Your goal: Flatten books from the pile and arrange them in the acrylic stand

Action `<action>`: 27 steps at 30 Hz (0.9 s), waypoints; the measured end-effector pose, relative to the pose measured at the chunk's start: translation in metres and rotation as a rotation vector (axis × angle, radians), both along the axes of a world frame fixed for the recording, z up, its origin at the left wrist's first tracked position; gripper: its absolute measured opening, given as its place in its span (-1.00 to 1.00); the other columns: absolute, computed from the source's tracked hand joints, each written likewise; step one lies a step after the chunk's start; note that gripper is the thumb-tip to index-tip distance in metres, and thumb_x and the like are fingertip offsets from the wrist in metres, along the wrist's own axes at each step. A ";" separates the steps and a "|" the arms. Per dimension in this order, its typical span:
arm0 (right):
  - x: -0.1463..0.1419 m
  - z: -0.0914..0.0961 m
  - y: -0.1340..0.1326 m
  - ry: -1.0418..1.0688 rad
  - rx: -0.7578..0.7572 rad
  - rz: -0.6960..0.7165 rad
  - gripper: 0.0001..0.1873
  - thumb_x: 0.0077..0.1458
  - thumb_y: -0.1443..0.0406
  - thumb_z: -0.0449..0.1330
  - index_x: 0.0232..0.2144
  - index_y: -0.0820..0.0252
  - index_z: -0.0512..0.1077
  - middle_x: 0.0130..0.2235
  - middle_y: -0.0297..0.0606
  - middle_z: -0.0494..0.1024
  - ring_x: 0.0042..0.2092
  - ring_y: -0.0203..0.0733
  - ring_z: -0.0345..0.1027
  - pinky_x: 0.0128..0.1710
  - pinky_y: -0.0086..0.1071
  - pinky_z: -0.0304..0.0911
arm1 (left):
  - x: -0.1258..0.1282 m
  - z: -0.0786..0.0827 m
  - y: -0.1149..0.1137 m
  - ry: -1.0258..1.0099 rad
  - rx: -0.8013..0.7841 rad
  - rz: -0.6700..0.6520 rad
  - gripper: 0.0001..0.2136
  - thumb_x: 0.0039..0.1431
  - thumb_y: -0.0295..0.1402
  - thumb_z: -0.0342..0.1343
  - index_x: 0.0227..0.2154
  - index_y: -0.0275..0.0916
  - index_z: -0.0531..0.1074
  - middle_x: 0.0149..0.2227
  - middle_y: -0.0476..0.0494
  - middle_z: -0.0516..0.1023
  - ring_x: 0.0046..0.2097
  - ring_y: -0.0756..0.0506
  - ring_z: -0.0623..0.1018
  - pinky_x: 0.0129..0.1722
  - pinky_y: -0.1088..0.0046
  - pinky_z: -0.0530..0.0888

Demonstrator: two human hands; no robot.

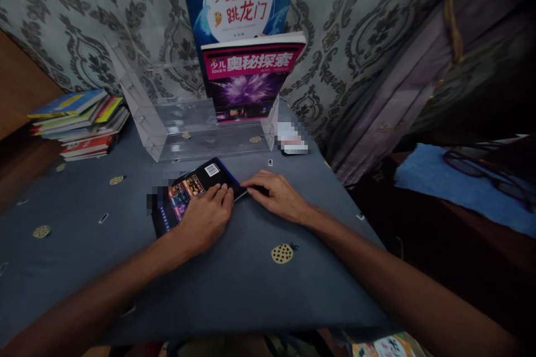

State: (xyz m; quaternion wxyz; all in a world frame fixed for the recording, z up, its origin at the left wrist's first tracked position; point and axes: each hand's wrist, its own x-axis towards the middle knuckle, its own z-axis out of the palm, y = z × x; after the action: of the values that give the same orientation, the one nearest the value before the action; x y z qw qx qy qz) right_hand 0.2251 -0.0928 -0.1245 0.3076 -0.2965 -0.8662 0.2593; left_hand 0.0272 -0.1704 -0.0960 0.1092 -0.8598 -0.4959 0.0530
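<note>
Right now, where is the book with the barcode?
In the head view, the book lies left of centre on the table, in front of the clear rack, under the left hand, with the right hand at its right corner.

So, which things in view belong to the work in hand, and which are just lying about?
Probably in use:
- dark book, under the left hand, right hand at its edge
- clear stand with upright books

Lying about:
- book stack
- blue cloth
</note>
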 end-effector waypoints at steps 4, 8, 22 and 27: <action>0.001 0.000 0.001 0.000 -0.013 0.012 -0.73 0.20 0.45 0.14 -0.15 0.12 0.59 -0.26 -0.24 0.64 -0.19 -0.18 0.46 -0.18 -0.30 0.34 | -0.001 0.000 0.000 -0.021 -0.013 -0.005 -0.58 0.25 -0.62 -0.06 0.16 -0.52 0.34 0.16 -0.48 0.48 0.19 -0.28 0.49 0.07 0.16 0.54; 0.001 0.002 0.000 -0.004 -0.021 0.016 -0.73 0.21 0.46 0.14 -0.14 0.14 0.58 -0.25 -0.24 0.63 -0.20 -0.19 0.46 -0.19 -0.32 0.34 | -0.002 0.000 -0.001 -0.035 -0.008 -0.008 -0.55 0.22 -0.64 -0.07 0.17 -0.52 0.33 0.16 -0.47 0.47 0.18 -0.28 0.50 0.04 0.17 0.56; 0.004 0.003 0.006 -0.078 0.052 0.064 -0.74 0.24 0.45 0.12 -0.12 0.17 0.56 -0.27 -0.24 0.64 -0.22 -0.16 0.40 -0.16 -0.26 0.31 | -0.002 0.000 0.000 -0.051 0.007 -0.023 -0.55 0.18 -0.63 -0.08 0.14 -0.50 0.35 0.14 -0.46 0.50 0.17 -0.27 0.51 0.01 0.18 0.57; 0.004 0.003 0.005 -0.064 0.053 0.070 -0.73 0.24 0.44 0.11 -0.11 0.16 0.55 -0.28 -0.24 0.63 -0.20 -0.15 0.39 -0.18 -0.28 0.31 | -0.001 0.004 0.000 -0.036 -0.011 -0.016 -0.56 0.20 -0.63 -0.08 0.14 -0.48 0.36 0.14 -0.46 0.50 0.17 -0.27 0.51 -0.01 0.18 0.57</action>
State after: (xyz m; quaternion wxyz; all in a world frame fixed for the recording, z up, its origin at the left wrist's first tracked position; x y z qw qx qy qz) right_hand 0.2293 -0.0877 -0.1220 0.2781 -0.2658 -0.8921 0.2371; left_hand 0.0264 -0.1707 -0.0922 0.0959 -0.8651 -0.4908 0.0395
